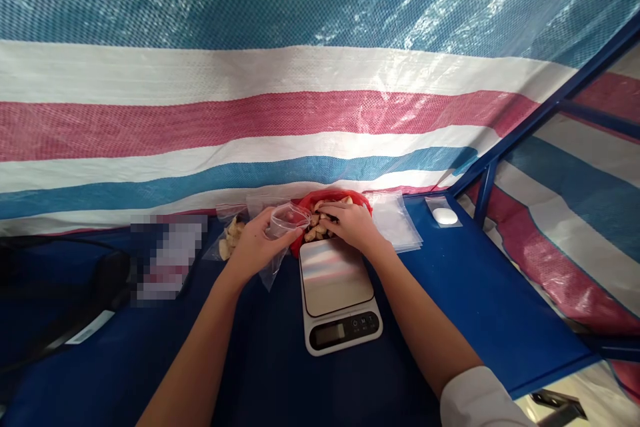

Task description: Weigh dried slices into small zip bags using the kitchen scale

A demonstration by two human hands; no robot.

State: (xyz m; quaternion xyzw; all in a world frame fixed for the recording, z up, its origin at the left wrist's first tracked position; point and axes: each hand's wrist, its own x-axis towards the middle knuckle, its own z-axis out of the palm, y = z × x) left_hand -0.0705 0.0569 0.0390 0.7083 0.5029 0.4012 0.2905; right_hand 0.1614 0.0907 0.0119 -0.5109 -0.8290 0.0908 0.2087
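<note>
My left hand (263, 240) grips a clear zip bag (286, 217) by its rim, and the bag's mouth gapes toward the right. Beside it, my right hand (353, 223) reaches over a red plastic bag (357, 197) of unshelled peanuts (316, 232), its fingers curled around some of them. Part of the peanut pile is hidden under that hand. Just in front of the red bag lies a white kitchen scale (337, 280) with a bare, shiny weighing plate. Left of my left hand rests a clear bag holding pale, yellowish pieces (230, 238).
Flat clear bags (395, 220) are stacked right of the red bag. Farther right, a small clear bag holds a white rounded object (445, 216). The blue table (480, 293) backs onto a striped tarp (250, 120). A dark strap-like object (100, 287) lies at left.
</note>
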